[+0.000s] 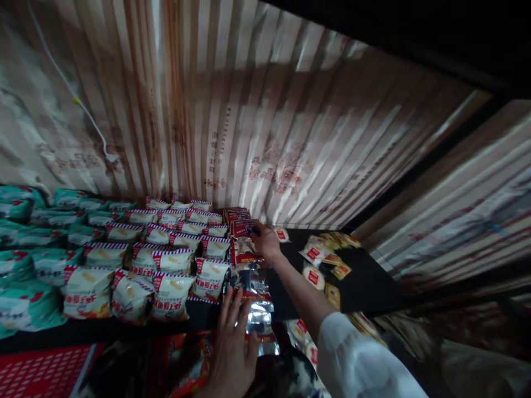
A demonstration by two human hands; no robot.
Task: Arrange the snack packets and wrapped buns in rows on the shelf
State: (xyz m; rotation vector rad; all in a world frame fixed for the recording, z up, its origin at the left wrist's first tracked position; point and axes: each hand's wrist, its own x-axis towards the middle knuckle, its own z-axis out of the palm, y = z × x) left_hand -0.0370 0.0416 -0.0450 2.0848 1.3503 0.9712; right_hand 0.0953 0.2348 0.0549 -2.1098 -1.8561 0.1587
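Observation:
A row of dark red snack packets runs back along a black shelf. My right hand reaches far in, its fingers bent over a packet near the back of that row. My left hand lies near the shelf's front edge with its fingers stretched out flat on the shiny foil packets at the front of the same row. A white sleeve covers my right upper arm.
White bread packets with red and blue striped edges fill the shelf left of the row. Green packets lie further left. Small yellow and red packets lie scattered on the right. Striped cardboard forms the back wall. A red panel sits below.

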